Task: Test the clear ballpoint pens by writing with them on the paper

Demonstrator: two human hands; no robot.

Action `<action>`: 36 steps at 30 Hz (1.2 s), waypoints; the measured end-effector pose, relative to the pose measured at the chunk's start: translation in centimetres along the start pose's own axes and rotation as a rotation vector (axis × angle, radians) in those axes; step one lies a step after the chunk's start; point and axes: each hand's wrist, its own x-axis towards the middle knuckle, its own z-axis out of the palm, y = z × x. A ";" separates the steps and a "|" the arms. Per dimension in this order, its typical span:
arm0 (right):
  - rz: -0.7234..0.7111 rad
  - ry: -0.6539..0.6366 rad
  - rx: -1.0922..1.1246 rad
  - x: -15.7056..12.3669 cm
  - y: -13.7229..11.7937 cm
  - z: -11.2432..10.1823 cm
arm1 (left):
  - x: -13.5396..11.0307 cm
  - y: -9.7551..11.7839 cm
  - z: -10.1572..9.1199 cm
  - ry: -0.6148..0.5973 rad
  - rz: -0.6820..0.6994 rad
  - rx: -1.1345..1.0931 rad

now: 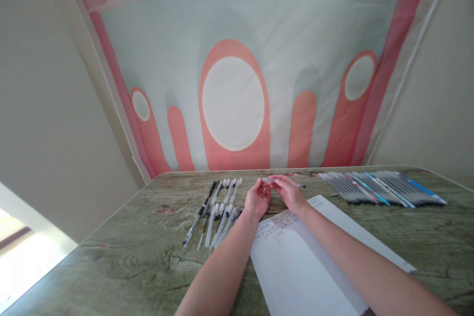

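Note:
My right hand (pixel 289 194) is closed in a pinch around a slim, pale pen (pixel 297 185) with a dark end. The pen lies nearly level, its dark end pointing right and its other end towards my left hand (pixel 258 199). That left hand is turned partly palm up with its fingers curled in. Whatever its fingertips hold, if anything, is too small to make out. Below both hands lie sheets of white paper (pixel 296 261), with rows of dark handwriting near the top. My right forearm crosses over the paper.
Left of my hands, several clear and black pens (pixel 209 227) and white-ended pens (pixel 232 190) lie in loose groups. A long row of pens (pixel 385 189), some blue, pink and teal, lies at the right. The wood-patterned table (pixel 140 256) meets a printed backdrop (pixel 233 103) behind.

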 end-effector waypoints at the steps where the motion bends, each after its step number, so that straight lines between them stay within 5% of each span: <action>1: -0.005 -0.002 -0.007 0.0 0.0 0.1 | 0.0 0.0 0.0 -0.004 0.002 -0.002; 36: -0.014 -0.004 -0.089 -0.1 0.3 0.2 | 0.1 0.0 -0.2 0.003 0.024 0.032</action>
